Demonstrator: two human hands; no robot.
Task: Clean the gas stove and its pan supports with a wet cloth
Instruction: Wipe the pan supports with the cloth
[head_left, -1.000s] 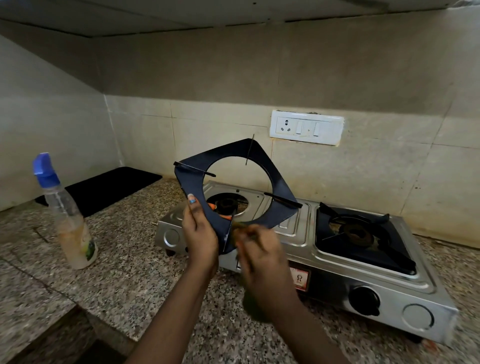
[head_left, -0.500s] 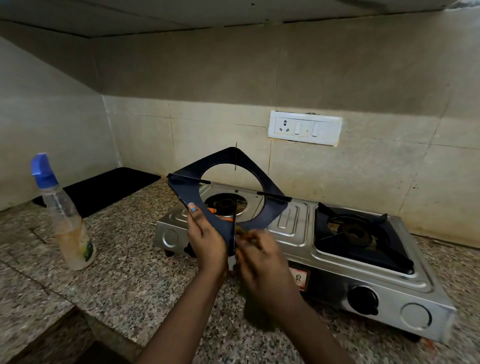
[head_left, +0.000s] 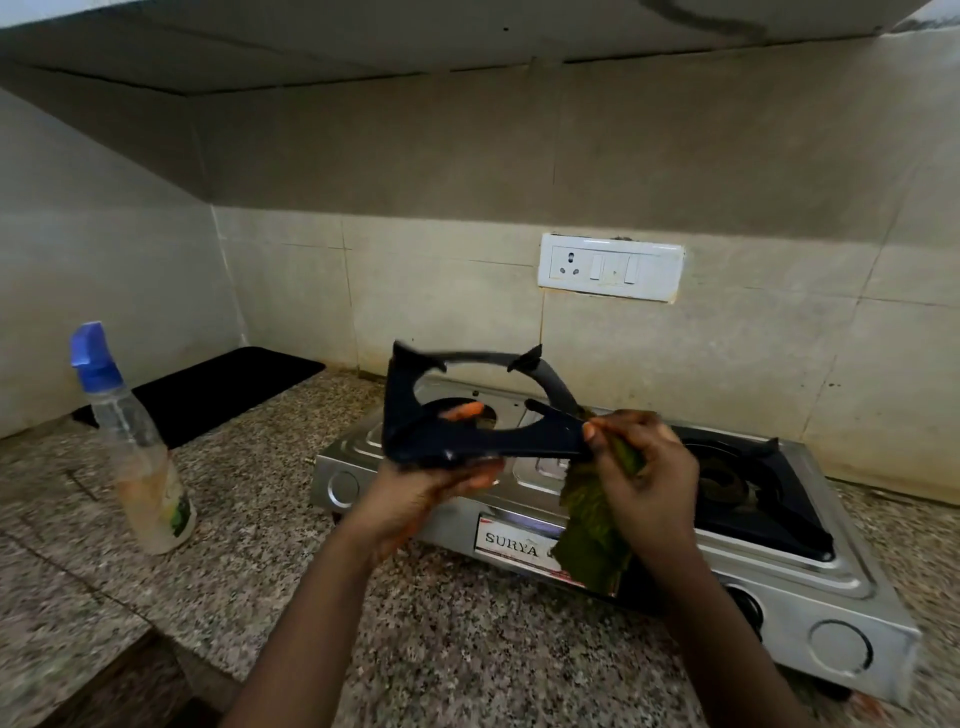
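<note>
- Now the pan support is up in the air, lifted clear of the gas stove and hanging over its left burner, so every face can be reached without the stove top in the way.
- Left hand comes in from below, its grip clamped on the support's near left corner: that looks like the anchor, holding the frame steady against the rubbing.
- Right hand has its grip pinched on the green cloth, wrapped round the support's right corner; the rest of the cloth hangs loose in front of the stove's front panel.
- The support lies nearly flat, ring opening facing up, its long line running left to right, roughly along the stove's front edge, prongs pointing inward.
- The second pan support sits in place on the right burner, likely next in line.
- The stove stands on the bench towards its back right; a spray bottle stands upright well to the left, within reach if more wetting is wanted.
</note>
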